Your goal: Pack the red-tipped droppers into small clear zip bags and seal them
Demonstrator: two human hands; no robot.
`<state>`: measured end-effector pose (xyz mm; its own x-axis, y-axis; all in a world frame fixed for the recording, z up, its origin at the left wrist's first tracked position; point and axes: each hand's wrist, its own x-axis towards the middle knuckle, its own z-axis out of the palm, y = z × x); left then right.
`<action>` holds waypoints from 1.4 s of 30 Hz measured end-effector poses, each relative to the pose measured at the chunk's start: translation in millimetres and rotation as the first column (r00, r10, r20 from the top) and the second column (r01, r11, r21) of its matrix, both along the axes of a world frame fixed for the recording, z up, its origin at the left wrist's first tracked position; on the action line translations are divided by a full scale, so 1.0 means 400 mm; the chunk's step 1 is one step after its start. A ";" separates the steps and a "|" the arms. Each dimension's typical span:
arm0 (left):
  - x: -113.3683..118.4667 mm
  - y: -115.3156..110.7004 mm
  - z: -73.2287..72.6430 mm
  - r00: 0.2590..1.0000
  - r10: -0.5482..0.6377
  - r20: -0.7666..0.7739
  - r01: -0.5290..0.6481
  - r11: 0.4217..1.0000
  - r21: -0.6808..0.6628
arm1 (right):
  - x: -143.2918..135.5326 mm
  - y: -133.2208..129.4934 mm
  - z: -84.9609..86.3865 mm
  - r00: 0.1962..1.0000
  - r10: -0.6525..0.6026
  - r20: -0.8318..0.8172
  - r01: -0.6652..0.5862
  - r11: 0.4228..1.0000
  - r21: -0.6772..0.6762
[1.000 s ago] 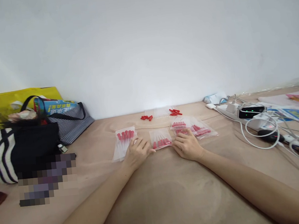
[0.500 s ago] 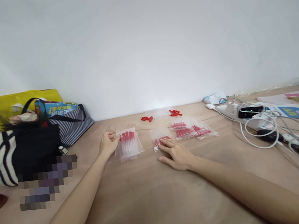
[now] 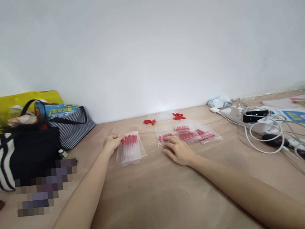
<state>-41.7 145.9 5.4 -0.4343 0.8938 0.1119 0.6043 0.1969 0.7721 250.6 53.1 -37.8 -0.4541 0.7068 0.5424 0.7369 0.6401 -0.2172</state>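
My left hand [image 3: 112, 143] has its fingertips closed on the upper left edge of a clear plastic bag [image 3: 129, 154]. In or on that bag several red bulb-like ends [image 3: 129, 139] lie side by side, with pale thin stems running towards me. Palm down, my right hand [image 3: 181, 151] rests with its fingers apart on the near edge of another clear bag [image 3: 164, 130], which also holds red pieces, partly hidden by the fingers. Touching it on the right are filled clear bags [image 3: 204, 133] of red pieces, overlapping each other.
Two small piles of loose red pieces [image 3: 149, 122] and clear bags [image 3: 165, 115] lie near the wall. Black-and-white bags [image 3: 37, 154] and a striped bag [image 3: 81, 130] stand left. A power strip [image 3: 229, 114] with tangled white cables lies right.
My right hand has slid a little away and to the right, and the bag under it now lies against the filled bags. My left hand's fingertips reach slightly further over the left bag's edge.
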 end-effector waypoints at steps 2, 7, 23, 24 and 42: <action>0.005 -0.003 0.009 0.999 -0.012 0.039 0.010 1.000 0.030 | -0.001 0.000 0.001 1.000 0.005 0.000 -0.005 1.000 0.018; 0.023 -0.031 0.052 0.978 -0.099 0.182 0.072 0.986 0.151 | -0.001 -0.002 0.007 1.000 0.025 -0.010 -0.024 0.998 0.060; 0.274 -0.157 0.106 0.638 -0.658 0.399 0.385 0.722 0.575 | -0.039 0.010 0.102 0.494 -0.206 -0.844 -0.483 0.743 -0.464; 0.291 -0.161 0.100 0.631 -0.695 0.346 0.408 0.676 0.614 | -0.035 0.010 0.113 0.468 -0.185 -0.864 -0.523 0.730 -0.440; 0.243 -0.248 -0.047 0.333 -0.512 -0.792 0.935 0.288 0.206 | 0.088 0.000 0.002 0.972 0.216 -0.096 -0.216 0.976 0.012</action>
<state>55.5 46.8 -13.6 0.7050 0.3897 0.5925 0.4799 -0.8773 0.0060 285.7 53.2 -37.2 -0.5415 0.5966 0.5924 0.5565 0.7825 -0.2793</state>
